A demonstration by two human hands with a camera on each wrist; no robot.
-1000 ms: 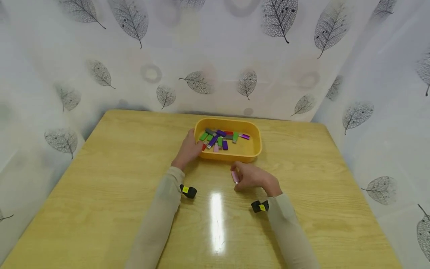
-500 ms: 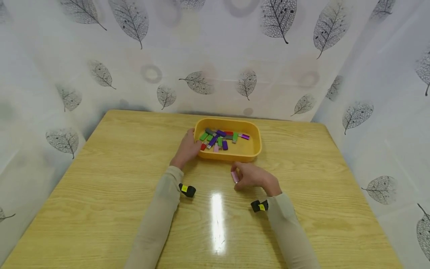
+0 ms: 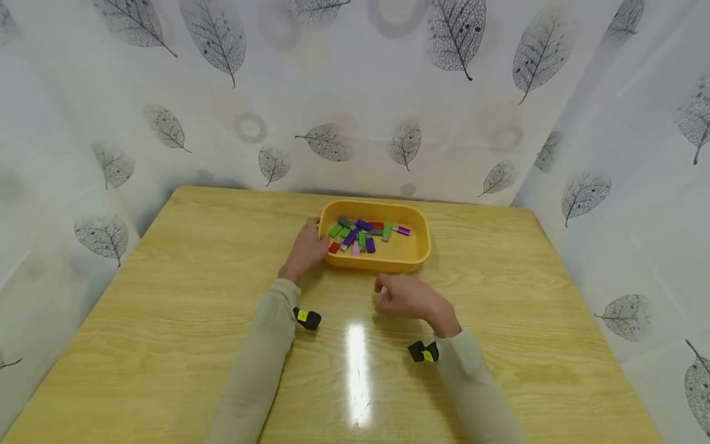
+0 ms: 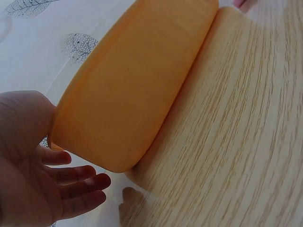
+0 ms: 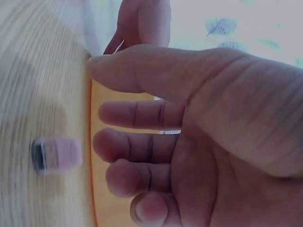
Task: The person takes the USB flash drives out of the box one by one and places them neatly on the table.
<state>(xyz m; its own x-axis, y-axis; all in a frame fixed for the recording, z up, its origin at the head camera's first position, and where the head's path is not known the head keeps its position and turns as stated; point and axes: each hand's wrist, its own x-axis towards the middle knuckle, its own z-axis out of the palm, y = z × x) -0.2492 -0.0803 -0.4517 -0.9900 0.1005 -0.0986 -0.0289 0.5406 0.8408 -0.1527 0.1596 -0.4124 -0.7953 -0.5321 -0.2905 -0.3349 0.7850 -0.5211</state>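
Tabletop [image 3: 183,271]: pink stick [image 5: 66,154] beneath right grip [image 3: 412,297].

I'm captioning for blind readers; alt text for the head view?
A person's left grip holds the left end of a yellow tray of USB sticks on a table. In front, the right grip is near a mostly hidden pink stick.

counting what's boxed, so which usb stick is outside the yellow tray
The pink stick beside the right hand, outside the yellow tray; the other visible sticks, including another pink one, all lie inside it.
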